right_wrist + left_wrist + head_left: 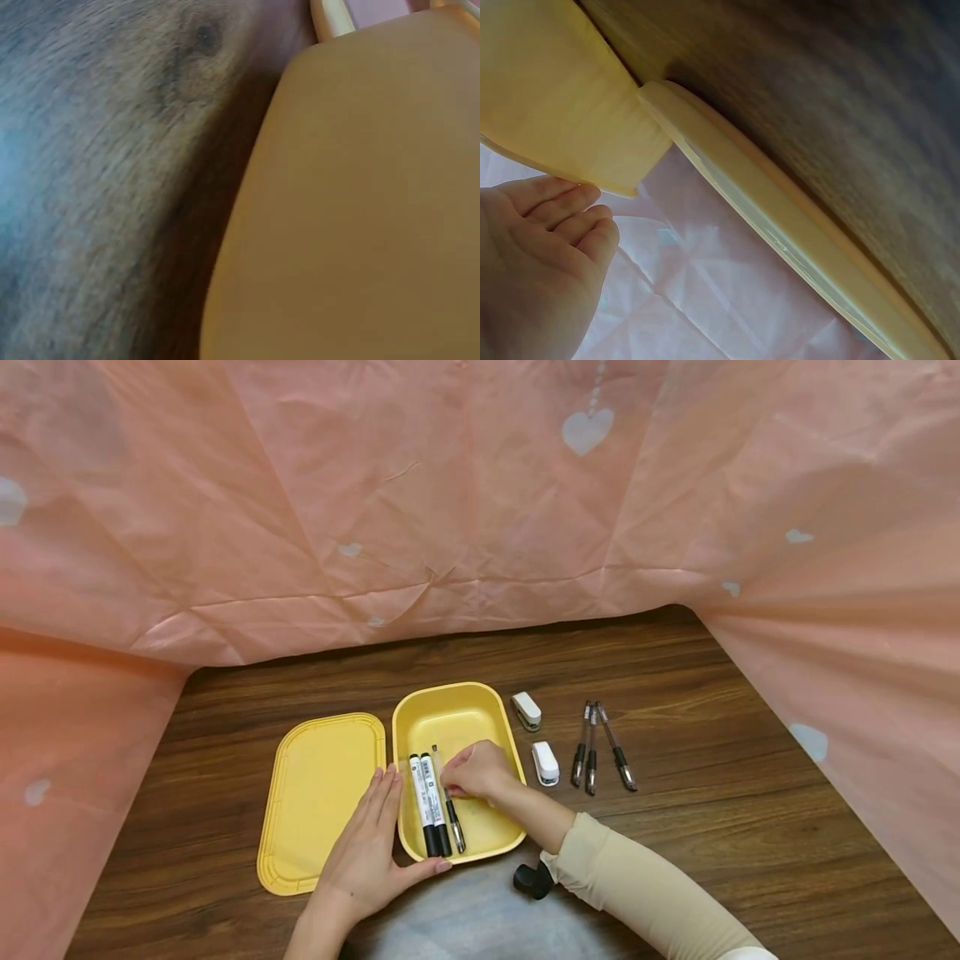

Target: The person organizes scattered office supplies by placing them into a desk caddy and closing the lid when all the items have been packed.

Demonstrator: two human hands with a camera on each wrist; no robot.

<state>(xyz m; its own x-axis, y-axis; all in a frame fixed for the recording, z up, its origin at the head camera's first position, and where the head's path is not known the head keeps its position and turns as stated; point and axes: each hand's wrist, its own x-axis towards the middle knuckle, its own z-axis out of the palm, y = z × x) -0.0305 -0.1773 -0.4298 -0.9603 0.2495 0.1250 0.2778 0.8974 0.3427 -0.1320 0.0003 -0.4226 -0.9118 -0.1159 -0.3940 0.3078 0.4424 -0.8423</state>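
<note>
A yellow box (471, 720) stands uncovered in the middle of the table. Two white markers (428, 802) with black ends lie side by side along its left inner wall. Beside them lies a clear gel pen (454, 823) with a black grip, which my right hand (480, 770) pinches at its middle with curled fingers. My left hand (365, 852) rests against the box with straight fingers, along its left rim and near corner. In the left wrist view, the left hand's fingertips touch the box wall (562, 97). The right wrist view shows the outer box wall (360, 195), not the hand.
Left of the box lies its yellow lid (322, 802), flat on the wooden table (720, 843). Two white staplers (527, 710) sit just right of the box. Farther right are three more gel pens (592, 752). Pink cloth (450, 502) with hearts surrounds the table.
</note>
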